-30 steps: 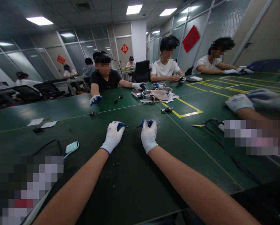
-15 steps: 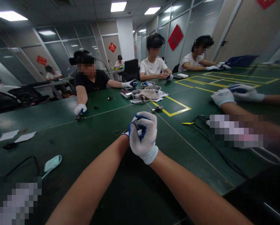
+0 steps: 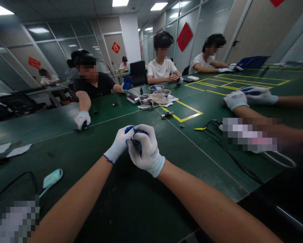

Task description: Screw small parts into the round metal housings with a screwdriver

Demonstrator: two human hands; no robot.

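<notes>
My right hand (image 3: 146, 148), in a white glove with blue palm, is closed around a small dark part with a shiny curved metal rim (image 3: 136, 137). Its exact kind is hidden by the fingers. My left hand (image 3: 119, 141), gloved alike, meets it from the left, with bent fingers at the same part; its fingertips are partly covered. Both hands are held over the green table (image 3: 110, 202). A small metal ring (image 3: 182, 126) lies beyond my right hand, near a black-and-silver cylindrical piece (image 3: 167, 114).
Metal bowls (image 3: 162, 92) with a beige cloth (image 3: 158, 99) stand ahead, beside yellow tape lines (image 3: 189, 118). Co-workers sit across the table; another person's gloved hands (image 3: 236, 99) rest at right. Cables (image 3: 223, 152) run along the right, and a pale green device (image 3: 52, 178) lies left.
My hands have shifted left, and my left hand has come out from behind the right. The small ring now shows on the table. The co-worker at left has raised one gloved hand.
</notes>
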